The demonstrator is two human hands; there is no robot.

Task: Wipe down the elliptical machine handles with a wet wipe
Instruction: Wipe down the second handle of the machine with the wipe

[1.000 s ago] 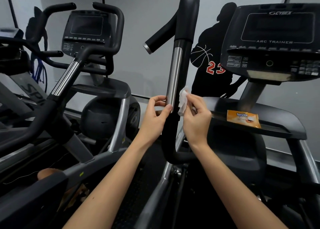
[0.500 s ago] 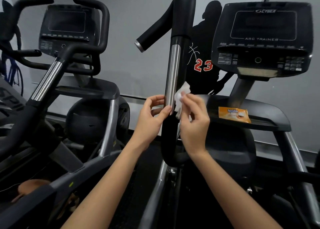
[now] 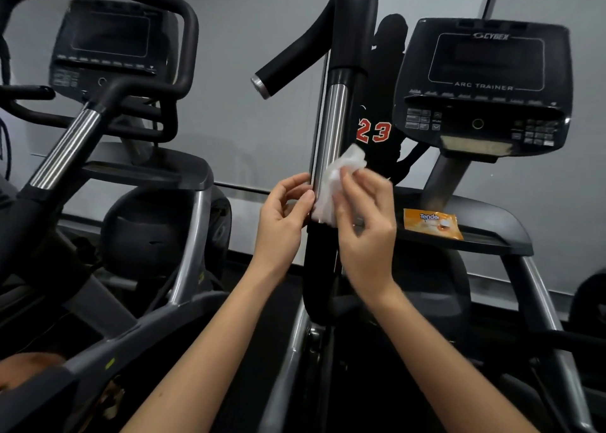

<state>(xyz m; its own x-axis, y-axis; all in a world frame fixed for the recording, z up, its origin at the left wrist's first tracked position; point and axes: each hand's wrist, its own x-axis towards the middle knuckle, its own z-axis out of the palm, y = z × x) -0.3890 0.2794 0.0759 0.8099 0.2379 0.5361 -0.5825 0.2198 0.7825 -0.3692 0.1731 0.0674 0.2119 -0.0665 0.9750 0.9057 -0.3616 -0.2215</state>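
Higher now, wet wipe [image 3: 337, 183] covers handle's [image 3: 331, 130] steel edge.

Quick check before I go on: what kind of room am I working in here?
Most likely a gym. Two cardio machines stand side by side, the nearer console reads "Cybex Arc Trainer", and the wall carries a black basketball player silhouette numbered 23.

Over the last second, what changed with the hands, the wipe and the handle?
The right hand spread the white wipe from a small pinched wad into a wider sheet pressed against the lower end of the handle's chrome section. The left hand stayed pinching the handle at the same spot. The orange wipe packet remained on the machine's tray.
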